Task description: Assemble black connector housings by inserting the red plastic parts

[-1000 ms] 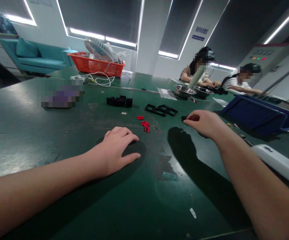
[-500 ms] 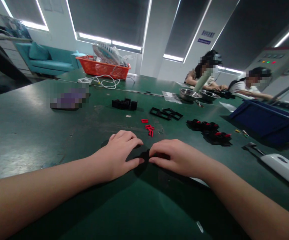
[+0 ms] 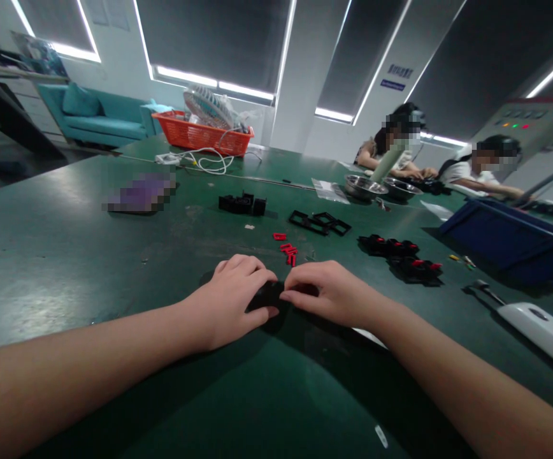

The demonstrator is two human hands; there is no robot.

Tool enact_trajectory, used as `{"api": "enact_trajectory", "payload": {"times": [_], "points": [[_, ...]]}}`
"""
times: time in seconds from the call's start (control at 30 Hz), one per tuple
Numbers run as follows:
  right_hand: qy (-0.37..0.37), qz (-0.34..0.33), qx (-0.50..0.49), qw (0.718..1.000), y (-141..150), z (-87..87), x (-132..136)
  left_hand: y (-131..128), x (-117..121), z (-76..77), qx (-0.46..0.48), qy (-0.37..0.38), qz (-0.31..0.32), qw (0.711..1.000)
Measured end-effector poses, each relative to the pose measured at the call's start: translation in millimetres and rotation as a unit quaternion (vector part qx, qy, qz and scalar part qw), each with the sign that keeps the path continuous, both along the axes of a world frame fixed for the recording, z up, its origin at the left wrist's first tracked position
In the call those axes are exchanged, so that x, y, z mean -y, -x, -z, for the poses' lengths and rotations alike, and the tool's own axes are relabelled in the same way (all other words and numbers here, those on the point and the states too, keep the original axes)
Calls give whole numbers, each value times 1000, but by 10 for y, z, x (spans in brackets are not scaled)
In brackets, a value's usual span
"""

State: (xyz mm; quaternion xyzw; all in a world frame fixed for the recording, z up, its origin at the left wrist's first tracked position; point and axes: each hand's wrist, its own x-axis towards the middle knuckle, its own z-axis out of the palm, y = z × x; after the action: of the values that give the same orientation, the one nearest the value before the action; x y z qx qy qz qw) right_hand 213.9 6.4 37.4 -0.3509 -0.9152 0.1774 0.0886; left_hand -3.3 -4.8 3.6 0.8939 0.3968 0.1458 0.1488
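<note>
"Beyond our green counter [image 3: 85, 255], what's in the room?"

"One teal sofa [image 3: 109, 124], and two people [image 3: 465, 173] sitting off to the right."

"How do our hands lie?"

"Both forearms reach forward and inward. Our left hand [image 3: 238, 299] is palm-down, fingers arched, thumb well apart from them. Our right hand [image 3: 327, 290] faces it, fingers curled, tips just beside the left ones."

"And the grip?"

"Our right grip is pinched nearly together on the end of one black piece [image 3: 267, 294], which sits between our two hands, low over the counter. Our left grip is half spread around it; we can't tell whether it presses."

"Let's count the rest."

"Two black frames [image 3: 319, 223], overlapping or touching. Two black parts with red bits [image 3: 414, 273], one blue bin [image 3: 506, 245], two metal bowls [image 3: 361, 193], one orange basket [image 3: 204, 135]. Several small red clips [image 3: 288, 249] lie just past our fingers, too bunched for us to number."
</note>
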Motion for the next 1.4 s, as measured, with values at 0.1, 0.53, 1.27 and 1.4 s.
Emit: {"api": "enact_trajectory", "payload": {"times": [0.1,0.53,1.27,1.4], "points": [[-69,42,14,997,103,-59,-208,-2,8,-18,-13,0,-6,1000],[-167,248,88,950,862,-208,-1773,-11,1,-50,14,33,-10,999],[-109,337,-44,934,1175,-200,-2103,-10,-14,-44,24,17,-9,1000],[-121,307,-167,929,1033,-363,-1908,-10,-16,-48,22,15,-8,1000]]}}
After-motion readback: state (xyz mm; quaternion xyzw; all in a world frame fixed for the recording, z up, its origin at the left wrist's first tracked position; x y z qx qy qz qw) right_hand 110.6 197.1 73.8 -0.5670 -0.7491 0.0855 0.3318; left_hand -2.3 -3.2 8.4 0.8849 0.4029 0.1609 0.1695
